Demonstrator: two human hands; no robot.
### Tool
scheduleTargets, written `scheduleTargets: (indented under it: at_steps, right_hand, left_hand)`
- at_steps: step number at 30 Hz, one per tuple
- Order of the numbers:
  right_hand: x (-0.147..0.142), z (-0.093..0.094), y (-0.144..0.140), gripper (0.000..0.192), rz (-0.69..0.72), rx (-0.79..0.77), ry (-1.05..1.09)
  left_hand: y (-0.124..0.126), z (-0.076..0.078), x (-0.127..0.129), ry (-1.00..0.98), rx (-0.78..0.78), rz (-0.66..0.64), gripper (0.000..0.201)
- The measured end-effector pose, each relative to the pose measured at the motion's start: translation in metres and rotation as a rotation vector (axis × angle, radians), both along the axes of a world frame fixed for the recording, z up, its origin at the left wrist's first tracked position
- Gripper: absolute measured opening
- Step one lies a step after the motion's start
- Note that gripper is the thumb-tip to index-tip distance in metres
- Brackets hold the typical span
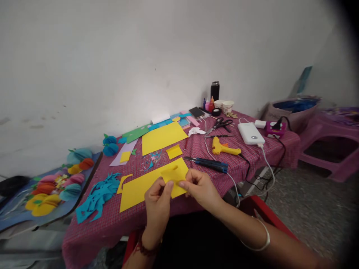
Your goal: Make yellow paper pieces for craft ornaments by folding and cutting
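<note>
Between my two hands is a small piece of yellow paper (171, 174), pinched at its near edge. My left hand (159, 200) grips it from the left, thumb on top. My right hand (203, 188) holds the right side the same way. Under it, a large yellow sheet (140, 188) lies near the table's front edge. A blue utility knife (210, 164) with its blade out rests just beyond my right hand. Another small folded yellow piece (174, 151) lies farther back. Fingertips beneath the held paper are hidden.
Blue paper scraps (99, 196) are heaped at the left. A yellow glue gun (224, 147), black scissors (220, 124) and a white power bank (251, 133) with cables lie to the right. Finished paper fruit shapes (45, 203) sit on a board at far left.
</note>
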State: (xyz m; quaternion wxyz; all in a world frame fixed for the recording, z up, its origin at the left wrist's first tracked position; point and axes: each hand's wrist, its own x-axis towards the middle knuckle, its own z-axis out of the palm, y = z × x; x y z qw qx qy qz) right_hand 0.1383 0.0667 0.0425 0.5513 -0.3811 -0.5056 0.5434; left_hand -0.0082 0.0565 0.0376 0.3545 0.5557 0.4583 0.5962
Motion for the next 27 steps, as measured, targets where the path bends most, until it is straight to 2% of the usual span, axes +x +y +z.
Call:
scheduleTargets:
  at_steps: [5, 8, 13, 16, 19, 24, 27]
  right_hand:
    - [0.008, 0.011, -0.003, 0.032, 0.04, 0.254, -0.179]
    - [0.01, 0.015, -0.009, 0.029, 0.05, 0.272, -0.17]
    - [0.008, 0.012, -0.017, 0.035, -0.067, 0.344, -0.205]
    - [0.008, 0.01, -0.018, 0.034, -0.077, 0.355, -0.283]
    - [0.006, 0.008, -0.019, 0.033, 0.022, 0.309, -0.296]
    - [-0.002, 0.002, -0.023, 0.037, 0.101, 0.249, -0.265]
    - [-0.005, -0.002, -0.026, 0.039, 0.1, 0.245, -0.257]
  left_hand:
    - [-0.012, 0.003, -0.009, 0.244, 0.106, -0.041, 0.026]
    - [-0.021, 0.003, -0.012, 0.361, 0.19, -0.051, 0.028]
    - [-0.034, 0.005, -0.007, 0.431, 0.295, -0.072, 0.026]
    - [-0.036, 0.011, -0.003, 0.458, 0.221, -0.152, 0.027]
    - [-0.036, 0.014, -0.004, 0.396, 0.123, -0.157, 0.027]
    - [-0.031, 0.0, -0.021, 0.167, -0.025, -0.003, 0.031]
    - [-0.027, -0.007, -0.026, 0.059, -0.096, -0.016, 0.025]
